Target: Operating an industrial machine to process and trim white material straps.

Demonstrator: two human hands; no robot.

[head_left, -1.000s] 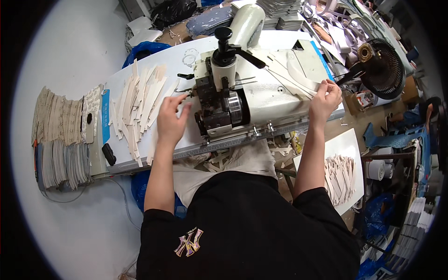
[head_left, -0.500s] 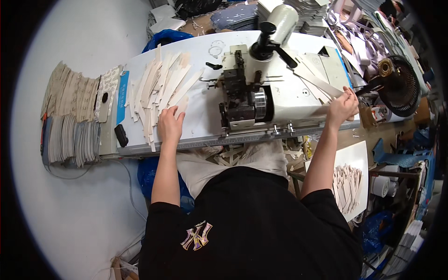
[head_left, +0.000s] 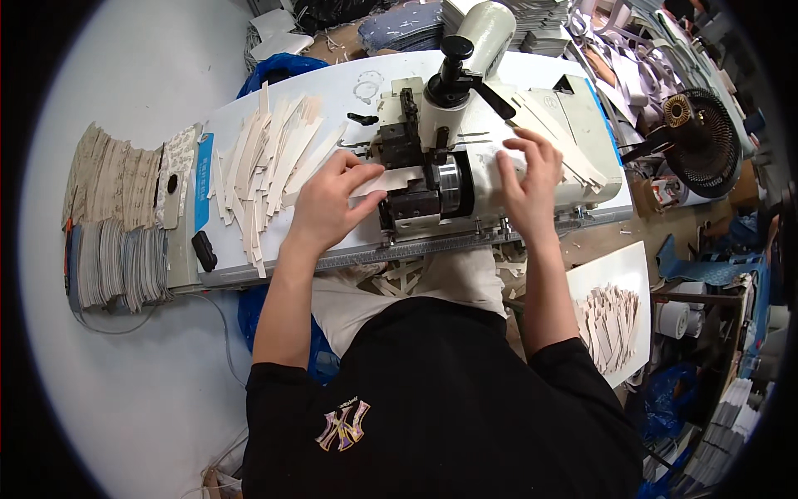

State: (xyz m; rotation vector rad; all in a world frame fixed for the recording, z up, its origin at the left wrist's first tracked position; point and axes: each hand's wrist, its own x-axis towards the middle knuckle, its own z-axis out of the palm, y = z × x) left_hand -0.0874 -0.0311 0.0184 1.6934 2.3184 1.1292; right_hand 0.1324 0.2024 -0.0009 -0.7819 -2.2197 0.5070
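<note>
A pale strip (head_left: pixel 394 180) of leather-like material is held between the thumb and fingers of my left hand (head_left: pixel 331 204), its far end at the black head of an off-white bench machine (head_left: pixel 515 179). To the right of the machine's shiny metal roller (head_left: pixel 450 185), my right hand (head_left: pixel 533 176) is over the machine's body with fingers apart and nothing in them. A loose heap of similar strips (head_left: pixel 270 158) lies on the white tabletop left of the machine. A few more strips (head_left: pixel 573 158) rest on top of the machine's right side.
Stacked grey and beige pieces (head_left: pixel 125 266) stand at the table's left end. A black fan (head_left: pixel 702 145) is off the right end. Below it, a white board (head_left: pixel 636 274) carries more strips. A black lever and knob (head_left: pixel 457 48) rise from the machine.
My left hand has moved right from the heap to the machine's head with a strip. My right hand has let go of the strips at the machine's right end and moved left.
</note>
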